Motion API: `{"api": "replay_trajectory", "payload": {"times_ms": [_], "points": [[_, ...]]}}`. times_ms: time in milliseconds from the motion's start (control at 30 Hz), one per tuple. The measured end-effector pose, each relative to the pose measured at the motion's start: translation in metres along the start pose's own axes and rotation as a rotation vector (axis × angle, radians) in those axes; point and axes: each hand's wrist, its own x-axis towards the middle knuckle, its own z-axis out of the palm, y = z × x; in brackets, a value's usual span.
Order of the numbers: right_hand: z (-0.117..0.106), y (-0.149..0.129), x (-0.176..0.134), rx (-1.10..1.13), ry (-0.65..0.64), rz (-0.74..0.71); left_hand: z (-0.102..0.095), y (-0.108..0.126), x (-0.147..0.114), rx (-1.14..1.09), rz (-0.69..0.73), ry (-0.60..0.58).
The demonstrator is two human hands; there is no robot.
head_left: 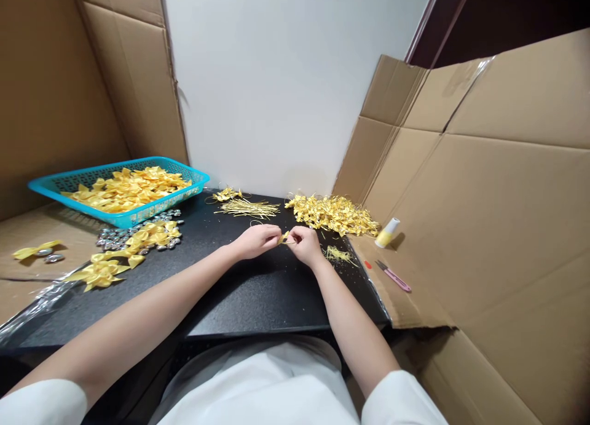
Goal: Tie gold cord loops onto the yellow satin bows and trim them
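Both hands meet over the middle of the black table (239,296). My left hand (259,240) is closed in a pinch on one side of a small yellow ribbon bow (284,237). From the other side my right hand (304,244) pinches the same bow, fingers closed. A thin cord loops up above my left hand. Much of the bow is hidden by the fingers. Just beyond the hands lies a bundle of gold cords (249,208). Behind and right of them is a heap of yellow bows with cords (334,214).
A blue basket (126,219) of yellow bows stands at the left, with loose bows (101,272) and silvery pieces (115,239) before it. Cord scraps (340,254), a white-and-yellow bottle (387,233) and pink thread snips (394,276) lie right. Cardboard walls (507,228) flank the table.
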Motion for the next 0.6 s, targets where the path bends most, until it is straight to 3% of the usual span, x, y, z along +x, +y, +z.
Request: {"api": "replay_trajectory", "payload": {"times_ms": [167, 333, 433, 600], "points": [[0.001, -0.004, -0.002, 0.033, 0.060, 0.033, 0.002, 0.004, -0.001, -0.023, -0.089, 0.114], [-0.007, -0.004, -0.003, 0.078, 0.021, -0.018, 0.004, 0.005, -0.001, 0.007, -0.106, 0.186], [-0.013, -0.002, -0.002, 0.137, 0.040, 0.025, 0.003, 0.005, -0.001, 0.032, -0.091, 0.173], [-0.011, 0.002, 0.001, 0.281, -0.086, 0.083, 0.000, 0.008, 0.000, -0.080, -0.059, 0.100]]}}
